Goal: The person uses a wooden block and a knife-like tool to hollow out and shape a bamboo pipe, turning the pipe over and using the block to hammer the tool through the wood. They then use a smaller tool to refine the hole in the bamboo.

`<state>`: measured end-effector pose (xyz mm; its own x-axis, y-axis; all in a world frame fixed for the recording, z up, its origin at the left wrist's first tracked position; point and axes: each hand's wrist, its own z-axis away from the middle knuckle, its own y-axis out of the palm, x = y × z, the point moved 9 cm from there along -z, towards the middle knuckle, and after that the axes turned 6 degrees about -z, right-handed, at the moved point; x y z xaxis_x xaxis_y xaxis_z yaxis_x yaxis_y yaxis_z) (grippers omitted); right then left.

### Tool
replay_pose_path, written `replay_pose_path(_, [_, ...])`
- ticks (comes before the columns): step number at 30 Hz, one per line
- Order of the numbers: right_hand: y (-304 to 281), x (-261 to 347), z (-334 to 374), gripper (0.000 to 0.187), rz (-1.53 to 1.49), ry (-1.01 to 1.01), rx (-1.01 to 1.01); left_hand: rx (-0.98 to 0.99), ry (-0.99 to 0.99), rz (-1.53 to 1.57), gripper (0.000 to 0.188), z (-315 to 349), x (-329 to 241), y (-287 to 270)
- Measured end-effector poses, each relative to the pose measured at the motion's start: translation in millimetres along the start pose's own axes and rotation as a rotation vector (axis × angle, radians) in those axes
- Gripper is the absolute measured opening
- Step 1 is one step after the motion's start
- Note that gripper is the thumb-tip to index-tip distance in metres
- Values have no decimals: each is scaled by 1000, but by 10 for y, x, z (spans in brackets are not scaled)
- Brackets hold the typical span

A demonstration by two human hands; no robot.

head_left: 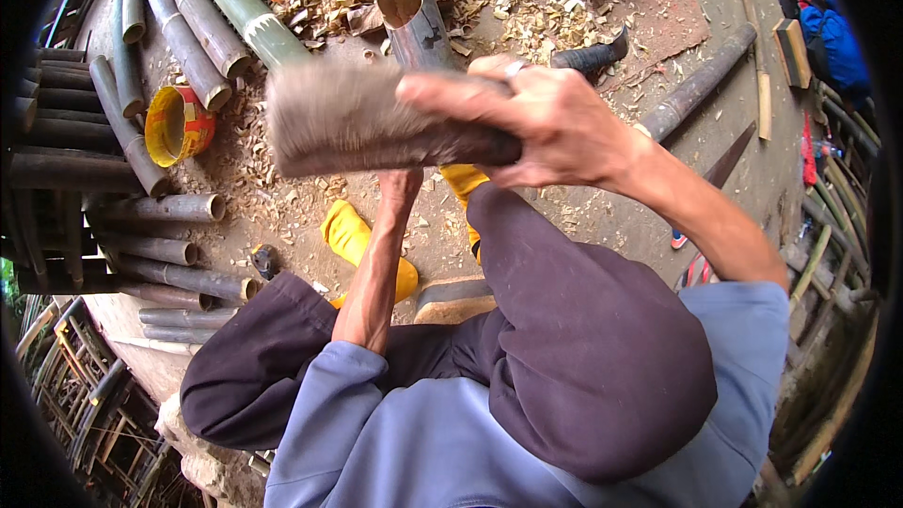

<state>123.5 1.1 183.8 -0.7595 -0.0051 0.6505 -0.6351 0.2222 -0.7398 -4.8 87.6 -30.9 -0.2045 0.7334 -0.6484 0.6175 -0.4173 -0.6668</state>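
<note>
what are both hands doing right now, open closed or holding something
Left hand: cannot be told, mostly hidden behind the blurred wooden block.
Right hand: closed, holding that block.

Right arm (pixel 701 207) bent, fingers (pixel 466 102) clenched

Head-worn fisheye view, facing steeply down, close above the right hand (pixel 562 122) and dark trousers (pixel 602 357)

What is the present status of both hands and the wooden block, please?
Right hand: gripping wooden block, motion-blurred. Left hand: mostly hidden behind block, grip unclear. View of bamboo pole partly obstructed.
</note>
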Motion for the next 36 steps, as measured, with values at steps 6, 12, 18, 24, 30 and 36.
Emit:
replay_pose_path(6, [-1,-278,-62,87,47,246,141,55,-930,1668,29,-560,235,414])
replay_pose_path(12, [-330,-344,296,88,-85,123,-279,22,-413,919,21,-612,-213,-195])
replay_pose_path(18, [90,-148,397,91,-37,129,17,5,-324,531,40,-417,-225,-145])
replay_pose_path(24, [-49,-349,835,90,-184,418,-232,561,-449,1033,25,-836,-507,147])
replay_pose_path(30, [530,-705,2851,90,116,926,-250,353,-50,677,15,-1281,-1579,-566])
replay_pose_path(36, [572,-722,2772,64,-554,1147,-572,409,797,354,32,-1084,-2925,-624])
